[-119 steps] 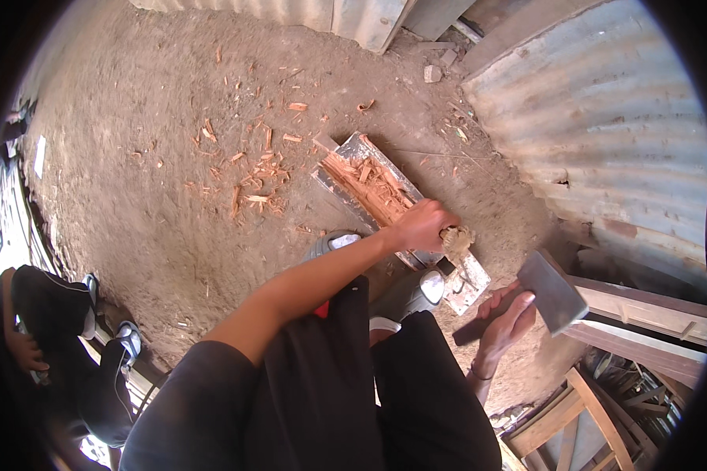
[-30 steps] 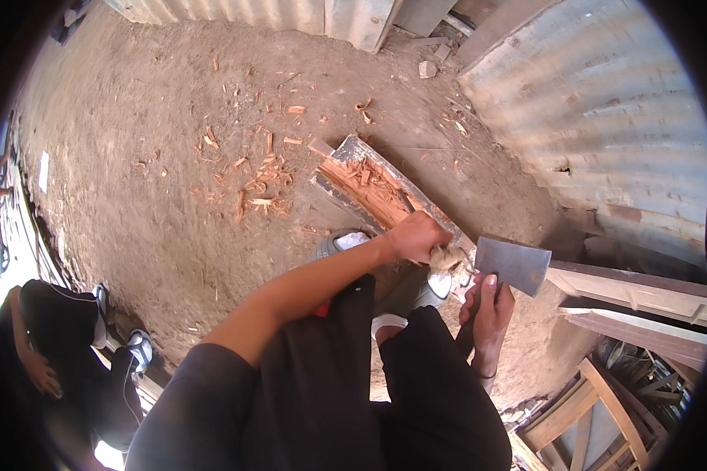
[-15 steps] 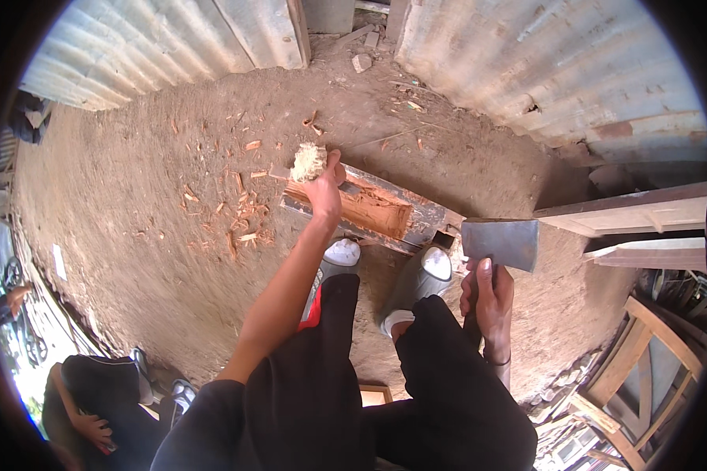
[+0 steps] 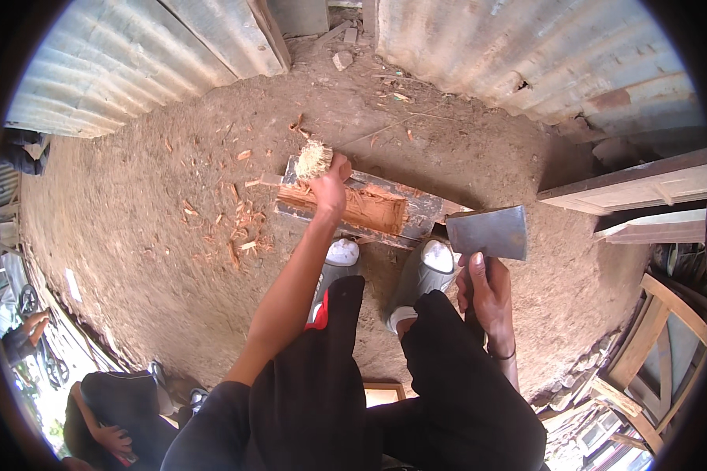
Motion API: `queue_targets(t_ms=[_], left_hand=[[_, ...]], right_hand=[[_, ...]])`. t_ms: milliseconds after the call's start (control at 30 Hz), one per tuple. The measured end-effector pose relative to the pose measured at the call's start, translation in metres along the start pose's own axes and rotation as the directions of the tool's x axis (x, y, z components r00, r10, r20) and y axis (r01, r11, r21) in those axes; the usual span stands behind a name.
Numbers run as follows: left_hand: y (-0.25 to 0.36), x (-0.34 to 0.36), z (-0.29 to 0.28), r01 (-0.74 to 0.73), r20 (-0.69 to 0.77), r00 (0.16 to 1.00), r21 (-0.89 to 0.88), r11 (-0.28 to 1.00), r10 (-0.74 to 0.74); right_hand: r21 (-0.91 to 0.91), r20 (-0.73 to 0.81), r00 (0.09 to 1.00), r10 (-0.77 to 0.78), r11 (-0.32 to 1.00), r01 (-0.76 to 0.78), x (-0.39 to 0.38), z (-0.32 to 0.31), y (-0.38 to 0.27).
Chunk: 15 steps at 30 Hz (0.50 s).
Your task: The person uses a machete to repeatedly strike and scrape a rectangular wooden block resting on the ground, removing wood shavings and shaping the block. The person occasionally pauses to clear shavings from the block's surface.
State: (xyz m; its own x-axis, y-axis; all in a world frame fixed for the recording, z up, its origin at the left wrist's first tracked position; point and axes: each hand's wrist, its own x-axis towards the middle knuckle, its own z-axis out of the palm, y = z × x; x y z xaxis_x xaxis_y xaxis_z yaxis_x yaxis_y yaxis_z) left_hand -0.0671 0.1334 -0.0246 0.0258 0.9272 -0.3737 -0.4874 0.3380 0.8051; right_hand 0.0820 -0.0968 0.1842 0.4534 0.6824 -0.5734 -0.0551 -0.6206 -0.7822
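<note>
My left hand [image 4: 329, 183] is closed round an upright tool with a frayed, pale fibrous top [image 4: 313, 158]; its lower part is hidden by the hand. It is over the left part of a weathered wooden beam [image 4: 428, 216] lying crosswise on the dirt. A long reddish recess [image 4: 377, 208] is cut into the beam. My right hand [image 4: 487, 298] grips a hatchet with a broad grey steel head [image 4: 487, 232], held upright beside the beam's right end. My two shod feet [image 4: 436, 259] stand against the beam's near side.
Wood chips [image 4: 239, 228] lie scattered left of the beam. Corrugated metal sheets [image 4: 534, 55] line the back. Panelled boards [image 4: 628, 188] and a broken wooden frame [image 4: 640, 353] are at the right. Another person in dark clothing [image 4: 110, 408] sits at the lower left; others show at the left rim.
My left hand has moved with its tool from the beam's right part to its left part. Most loose shavings in the recess are gone. The hatchet is slightly higher. The view has swung round.
</note>
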Motion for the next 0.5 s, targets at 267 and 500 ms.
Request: queue_targets(t_ms=[267, 500], left_hand=[[0.008, -0.005, 0.001, -0.049, 0.062, 0.997, -0.098, 0.994, 0.056], [-0.024, -0.007, -0.011, -0.162, 0.209, 0.974, 0.36, 0.919, 0.09]], right_hand=[[-0.124, 0.025, 0.997, -0.071, 0.99, 0.073, 0.002, 0.004, -0.015], [-0.22, 0.052, 0.969, -0.24, 0.944, 0.246, 0.019, 0.013, -0.034]])
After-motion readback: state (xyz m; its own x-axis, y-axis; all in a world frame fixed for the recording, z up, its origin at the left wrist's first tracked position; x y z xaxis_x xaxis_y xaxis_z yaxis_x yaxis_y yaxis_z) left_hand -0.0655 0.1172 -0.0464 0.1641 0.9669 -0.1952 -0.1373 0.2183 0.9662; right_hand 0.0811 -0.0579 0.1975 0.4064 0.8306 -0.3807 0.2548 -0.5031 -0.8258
